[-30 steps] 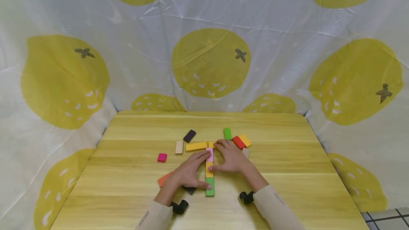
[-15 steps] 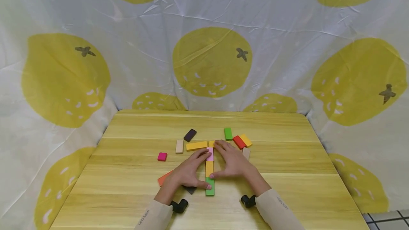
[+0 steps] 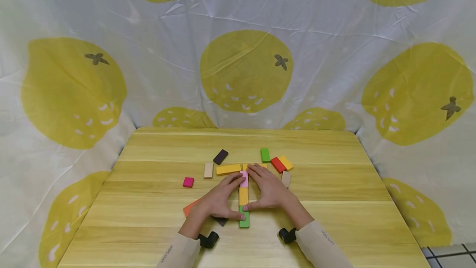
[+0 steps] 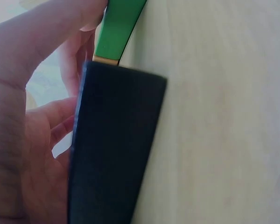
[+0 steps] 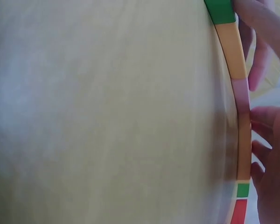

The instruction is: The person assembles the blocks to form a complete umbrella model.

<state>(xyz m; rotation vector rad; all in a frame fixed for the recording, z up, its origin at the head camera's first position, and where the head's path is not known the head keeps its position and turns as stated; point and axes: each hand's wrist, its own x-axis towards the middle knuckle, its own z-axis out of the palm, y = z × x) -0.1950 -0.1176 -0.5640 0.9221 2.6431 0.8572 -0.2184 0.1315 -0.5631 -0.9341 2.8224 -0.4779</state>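
1. Showing at the bottom edge of the head view are a left sleeve (image 3: 182, 252) and a right sleeve (image 3: 321, 246), both beige with dark lettering, with a black wrist camera (image 3: 209, 240) beside the left cuff and another at the right.
2. Just above, at lower centre, the near green block (image 3: 244, 224) lies at the lower end of a row of flat blocks running up the middle of the frame.
3. The left hand (image 3: 219, 199) has thumb and fingers spread apart, its thumb tip on the near green block and its upper fingertips at the pink block (image 3: 244, 182). A dark block (image 3: 221, 221) pokes out below this hand and fills the lower middle of the left wrist view; an orange block (image 3: 190, 207) shows at its left.
4. The right hand (image 3: 270, 189) also has thumb and fingers apart: thumb tip at the upper end of the near green block, fingertips at the right yellow bar (image 3: 245, 167).
5. Between the hands, the amber block (image 3: 243, 196) and the pink block continue the row end to end.
6. Across its top lie the left yellow bar (image 3: 228, 169) and the right yellow bar, the latter partly covered by fingers.
7. Left of centre are a magenta block (image 3: 188, 182), a left beige block (image 3: 208, 171) and, higher, a black block (image 3: 221, 156).
8. Right of centre lie a right beige block (image 3: 286, 178), a red block (image 3: 277, 164) against a yellow block (image 3: 286, 163), and a far green block (image 3: 265, 155).
9. Behind the wooden table (image 3: 316, 144), lemon-printed cloth (image 3: 320, 20) fills the upper frame.
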